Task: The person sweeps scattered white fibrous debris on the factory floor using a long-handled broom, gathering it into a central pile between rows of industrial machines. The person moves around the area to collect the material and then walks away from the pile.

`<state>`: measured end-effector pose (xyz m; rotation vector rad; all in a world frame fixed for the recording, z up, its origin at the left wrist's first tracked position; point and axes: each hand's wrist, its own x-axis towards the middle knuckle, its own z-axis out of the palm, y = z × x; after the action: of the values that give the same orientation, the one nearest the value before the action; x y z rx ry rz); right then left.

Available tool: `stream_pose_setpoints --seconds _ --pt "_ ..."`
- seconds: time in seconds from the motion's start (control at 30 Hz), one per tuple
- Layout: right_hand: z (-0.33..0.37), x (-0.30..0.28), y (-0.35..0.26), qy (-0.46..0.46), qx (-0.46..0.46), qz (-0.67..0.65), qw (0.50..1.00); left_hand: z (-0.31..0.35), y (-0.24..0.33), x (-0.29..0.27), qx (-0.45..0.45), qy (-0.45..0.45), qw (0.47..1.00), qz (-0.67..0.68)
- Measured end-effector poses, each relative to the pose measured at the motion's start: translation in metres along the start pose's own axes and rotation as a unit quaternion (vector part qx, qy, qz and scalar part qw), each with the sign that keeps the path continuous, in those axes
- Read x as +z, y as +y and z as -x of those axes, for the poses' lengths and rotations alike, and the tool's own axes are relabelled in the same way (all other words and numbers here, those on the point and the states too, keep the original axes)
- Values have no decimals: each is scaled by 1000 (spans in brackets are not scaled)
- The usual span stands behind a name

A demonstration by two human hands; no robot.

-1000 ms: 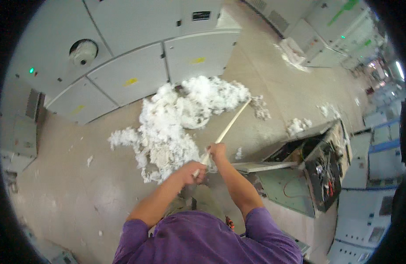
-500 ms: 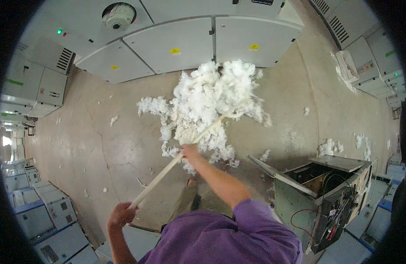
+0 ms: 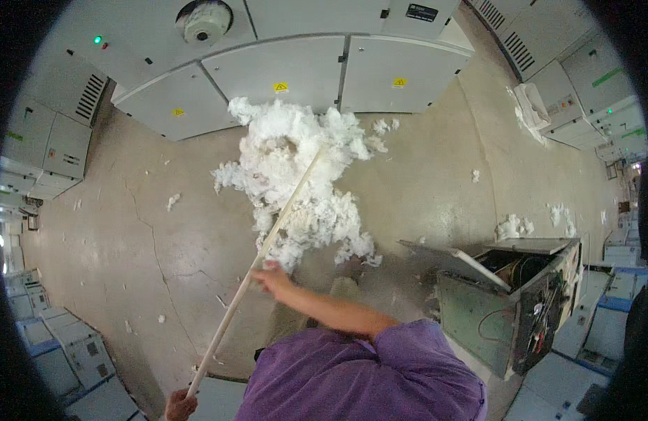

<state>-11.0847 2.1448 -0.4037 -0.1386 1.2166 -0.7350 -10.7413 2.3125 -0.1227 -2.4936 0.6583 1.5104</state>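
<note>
A long pale pole [image 3: 285, 210] slants from the lower left up into a heap of white fluffy fibre [image 3: 331, 214] on the floor. My left hand [image 3: 180, 405] is closed round the pole's near end, low in the picture. Partway up the pole, my right hand [image 3: 273, 278] reaches across from the right with its fingers at the shaft, seemingly in a loose grip. The pole's far end lies among the fluff, so its tip is hard to make out. The heap spreads in front of grey cabinet doors.
Grey machine cabinets [image 3: 282, 67] with yellow warning labels stand ahead. On the right is a worn metal cart [image 3: 475, 316] with a raised lid and tools. Small fibre tufts [image 3: 513, 226] lie scattered over the concrete floor [image 3: 436, 182]. More machines line both sides.
The pole has swung steeper, and its far end has moved left and away from me. Much of the fibre heap has shifted left. Both hands are lower in the picture and further left.
</note>
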Motion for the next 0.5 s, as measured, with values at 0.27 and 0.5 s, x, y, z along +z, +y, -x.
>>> stream_pose_setpoints --seconds 0.27,0.5 --pt "-133 66 45 75 101 -230 965 -91 34 -9 254 40 938 -234" --pt "-123 121 134 77 129 -1 989 -186 -101 -80 191 14 959 -207"
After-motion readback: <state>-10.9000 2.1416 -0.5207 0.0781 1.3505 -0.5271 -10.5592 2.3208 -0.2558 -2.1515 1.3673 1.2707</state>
